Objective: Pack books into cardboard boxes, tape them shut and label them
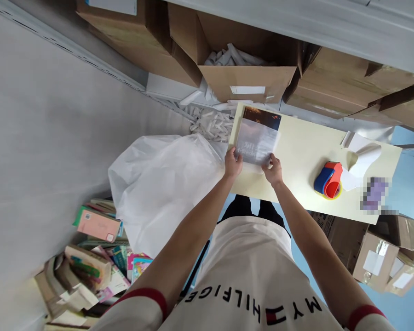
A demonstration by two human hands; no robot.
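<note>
A dark-covered book (262, 117) lies at the left end of the pale table, its upper strip bare. Over the rest of the cover is a frosted, see-through plastic sleeve (257, 142); I cannot tell whether the book is inside or beneath it. My left hand (233, 163) is closed on the sleeve's lower left corner. At the lower right corner, my right hand (273, 170) pinches the sleeve between thumb and fingers. To the right of my hands stands a red and blue tape dispenser (327, 180).
On the table (296, 147) are a curled white paper (364, 154) and a blurred purple item (375, 193). Cardboard boxes (248, 78) line the shelf behind. A large white plastic bag (165, 179) bulges at left, above piled books (98, 225). More boxes (376, 259) sit lower right.
</note>
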